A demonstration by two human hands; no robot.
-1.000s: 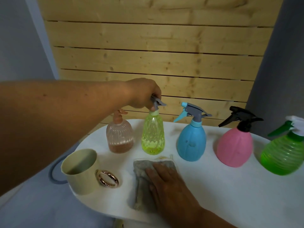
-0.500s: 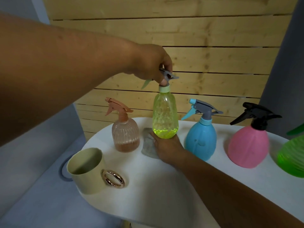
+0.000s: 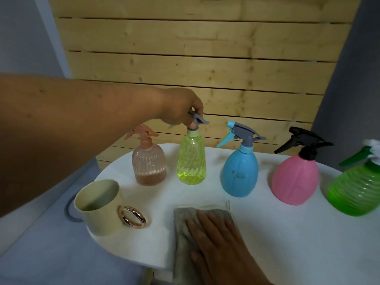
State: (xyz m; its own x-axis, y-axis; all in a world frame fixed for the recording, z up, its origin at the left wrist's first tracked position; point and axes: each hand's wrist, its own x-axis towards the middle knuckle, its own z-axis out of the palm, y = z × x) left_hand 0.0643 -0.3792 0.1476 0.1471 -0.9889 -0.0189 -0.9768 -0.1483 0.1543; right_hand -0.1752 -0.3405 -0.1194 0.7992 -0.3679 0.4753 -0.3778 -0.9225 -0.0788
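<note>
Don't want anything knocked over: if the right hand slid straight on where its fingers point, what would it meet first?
Probably the yellow-green spray bottle, gripped at its top by the left hand. The right hand lies flat on the cloth; only bare table lies between, though depth is unclear.

Dim, soft indoor light, faint shadows, slight overall blur, and wide-angle bending at the edges.

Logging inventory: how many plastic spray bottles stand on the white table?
5, left to right: translucent peach bottle, yellow-green bottle gripped by the left hand, blue bottle, pink bottle, green ribbed bottle cut by the frame edge; more may lie beyond.
</note>
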